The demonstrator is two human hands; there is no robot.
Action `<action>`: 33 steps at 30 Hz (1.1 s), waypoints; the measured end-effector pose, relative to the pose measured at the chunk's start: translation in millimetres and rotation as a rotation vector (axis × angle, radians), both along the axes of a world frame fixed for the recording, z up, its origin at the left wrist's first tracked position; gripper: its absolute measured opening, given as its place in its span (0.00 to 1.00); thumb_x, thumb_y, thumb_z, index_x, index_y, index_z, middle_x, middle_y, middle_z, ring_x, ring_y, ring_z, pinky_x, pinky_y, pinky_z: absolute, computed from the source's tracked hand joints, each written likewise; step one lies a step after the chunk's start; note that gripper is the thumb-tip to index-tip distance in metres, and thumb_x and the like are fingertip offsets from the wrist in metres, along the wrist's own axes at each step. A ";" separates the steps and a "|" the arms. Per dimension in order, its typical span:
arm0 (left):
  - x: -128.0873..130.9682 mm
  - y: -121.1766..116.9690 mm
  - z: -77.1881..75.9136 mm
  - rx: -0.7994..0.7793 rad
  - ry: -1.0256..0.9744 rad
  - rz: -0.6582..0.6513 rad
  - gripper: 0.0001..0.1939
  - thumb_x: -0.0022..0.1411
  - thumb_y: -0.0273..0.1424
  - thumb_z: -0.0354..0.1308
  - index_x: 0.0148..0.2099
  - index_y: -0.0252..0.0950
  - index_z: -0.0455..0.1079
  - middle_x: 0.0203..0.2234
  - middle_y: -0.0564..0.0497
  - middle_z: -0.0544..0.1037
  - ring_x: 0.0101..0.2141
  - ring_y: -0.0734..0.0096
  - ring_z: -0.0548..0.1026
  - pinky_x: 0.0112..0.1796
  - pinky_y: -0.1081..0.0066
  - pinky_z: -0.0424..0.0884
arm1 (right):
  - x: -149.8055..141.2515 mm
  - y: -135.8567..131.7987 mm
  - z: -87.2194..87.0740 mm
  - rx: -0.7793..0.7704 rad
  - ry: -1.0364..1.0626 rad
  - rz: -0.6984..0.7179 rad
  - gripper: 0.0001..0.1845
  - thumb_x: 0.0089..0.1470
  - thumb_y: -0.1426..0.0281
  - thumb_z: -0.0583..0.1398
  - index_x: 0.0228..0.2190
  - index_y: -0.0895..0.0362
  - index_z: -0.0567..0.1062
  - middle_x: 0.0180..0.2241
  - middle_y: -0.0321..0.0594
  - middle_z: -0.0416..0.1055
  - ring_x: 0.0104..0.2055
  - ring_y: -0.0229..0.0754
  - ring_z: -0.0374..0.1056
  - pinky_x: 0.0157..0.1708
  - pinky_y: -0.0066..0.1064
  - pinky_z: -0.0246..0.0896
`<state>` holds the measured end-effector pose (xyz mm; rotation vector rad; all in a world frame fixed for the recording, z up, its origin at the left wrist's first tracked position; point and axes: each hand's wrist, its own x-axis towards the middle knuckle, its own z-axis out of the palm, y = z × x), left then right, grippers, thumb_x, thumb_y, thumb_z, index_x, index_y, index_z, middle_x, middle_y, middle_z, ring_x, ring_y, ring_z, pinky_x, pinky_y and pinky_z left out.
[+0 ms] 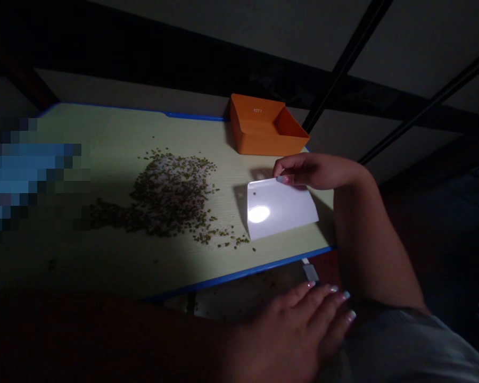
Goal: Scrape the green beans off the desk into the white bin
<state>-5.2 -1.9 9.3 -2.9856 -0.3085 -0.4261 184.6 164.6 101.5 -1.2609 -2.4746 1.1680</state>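
Left hand (pixel 293 332) is holding its fingers outstretched before the tabletop (pixel 107 133); right hand (pixel 323 170) is pinching a white card (pixel 281 205) beside green-and-white grains (pixel 171 191), near an orange bin (pixel 273 146).

Just 1 mark is showing: a small white txt (pixel 257 111) on the orange box (pixel 274 144). It's sitting on the inner face of the back wall, toward the L end, & running in one short line, approx. 4 chars, pale vs. the orange. It's looking a bit like "1221", but the chars are coming out too small & blurry to read for sure, so that's only a poss. reading.
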 end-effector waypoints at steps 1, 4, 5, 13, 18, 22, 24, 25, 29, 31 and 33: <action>-0.4 0.3 -0.1 -0.004 -0.011 0.008 0.23 0.70 0.29 0.35 0.65 0.38 0.54 0.62 0.56 0.59 0.60 0.71 0.56 0.54 0.70 0.51 | -0.1 -0.3 -0.1 0.007 0.003 -0.001 0.06 0.57 0.68 0.54 0.30 0.58 0.68 0.24 0.31 0.56 0.24 0.30 0.50 0.24 0.25 0.46; -1.1 1.0 0.7 -0.013 -0.022 0.015 0.23 0.70 0.29 0.35 0.65 0.38 0.54 0.62 0.57 0.59 0.60 0.72 0.56 0.54 0.70 0.51 | -1.1 -1.1 0.2 0.029 0.004 0.005 0.06 0.57 0.68 0.54 0.30 0.58 0.67 0.24 0.31 0.56 0.24 0.31 0.50 0.25 0.26 0.47; -1.1 1.2 1.3 -0.016 -0.019 0.011 0.23 0.70 0.28 0.34 0.64 0.38 0.54 0.62 0.57 0.59 0.60 0.72 0.56 0.54 0.70 0.51 | -1.8 -1.3 0.4 0.032 0.000 0.010 0.06 0.57 0.68 0.54 0.30 0.58 0.67 0.24 0.32 0.56 0.25 0.31 0.50 0.25 0.26 0.47; 1.7 1.1 2.4 -0.037 0.028 -0.006 0.23 0.71 0.28 0.33 0.65 0.36 0.52 0.62 0.56 0.59 0.60 0.72 0.56 0.55 0.70 0.51 | -4.3 -0.1 -0.8 0.042 -0.013 0.050 0.07 0.58 0.67 0.53 0.31 0.58 0.66 0.25 0.32 0.56 0.25 0.30 0.50 0.26 0.25 0.47; 1.8 0.2 1.8 -0.042 0.023 -0.001 0.23 0.70 0.29 0.34 0.65 0.37 0.53 0.62 0.57 0.59 0.60 0.72 0.56 0.55 0.70 0.52 | -5.2 1.0 -4.6 0.053 0.006 0.051 0.08 0.58 0.66 0.53 0.31 0.59 0.66 0.26 0.32 0.57 0.27 0.30 0.51 0.27 0.25 0.48; 1.5 0.7 2.2 -0.037 0.024 -0.011 0.23 0.70 0.28 0.34 0.65 0.36 0.53 0.62 0.56 0.59 0.60 0.72 0.57 0.54 0.69 0.51 | -7.0 1.2 -5.6 0.057 0.001 0.065 0.09 0.58 0.65 0.53 0.32 0.59 0.65 0.27 0.33 0.56 0.27 0.31 0.52 0.27 0.25 0.49; 1.7 1.3 2.2 -0.039 0.021 -0.009 0.23 0.70 0.29 0.34 0.65 0.36 0.53 0.62 0.56 0.59 0.60 0.72 0.56 0.55 0.69 0.50 | -7.4 1.5 -5.4 0.052 -0.001 0.078 0.09 0.59 0.66 0.52 0.31 0.58 0.65 0.27 0.33 0.56 0.28 0.31 0.52 0.27 0.25 0.49; 1.9 1.5 2.3 -0.043 0.026 -0.010 0.23 0.70 0.29 0.34 0.65 0.36 0.53 0.62 0.56 0.59 0.60 0.71 0.56 0.55 0.69 0.50 | -7.4 1.7 -5.3 0.043 -0.005 0.086 0.08 0.59 0.66 0.52 0.31 0.58 0.65 0.27 0.33 0.56 0.28 0.31 0.52 0.27 0.25 0.49; 2.1 1.3 3.7 -0.055 0.077 -0.030 0.24 0.70 0.29 0.34 0.66 0.35 0.51 0.63 0.54 0.57 0.61 0.70 0.55 0.55 0.68 0.50 | -6.9 1.7 -4.1 0.009 -0.025 0.105 0.08 0.59 0.67 0.52 0.31 0.58 0.65 0.26 0.32 0.56 0.27 0.31 0.52 0.27 0.25 0.48; 1.8 0.6 4.2 -0.060 0.079 -0.027 0.24 0.70 0.29 0.33 0.66 0.35 0.50 0.63 0.54 0.57 0.61 0.70 0.55 0.55 0.68 0.50 | -6.7 1.4 -3.3 -0.003 -0.032 0.109 0.08 0.59 0.67 0.52 0.31 0.59 0.65 0.26 0.33 0.56 0.27 0.31 0.51 0.27 0.25 0.48; 1.5 0.2 4.1 -0.064 0.062 -0.023 0.24 0.70 0.28 0.33 0.66 0.35 0.51 0.63 0.55 0.57 0.61 0.70 0.55 0.54 0.68 0.51 | -6.6 1.2 -2.8 -0.008 -0.033 0.121 0.08 0.58 0.67 0.53 0.31 0.59 0.66 0.27 0.33 0.56 0.28 0.31 0.52 0.27 0.25 0.49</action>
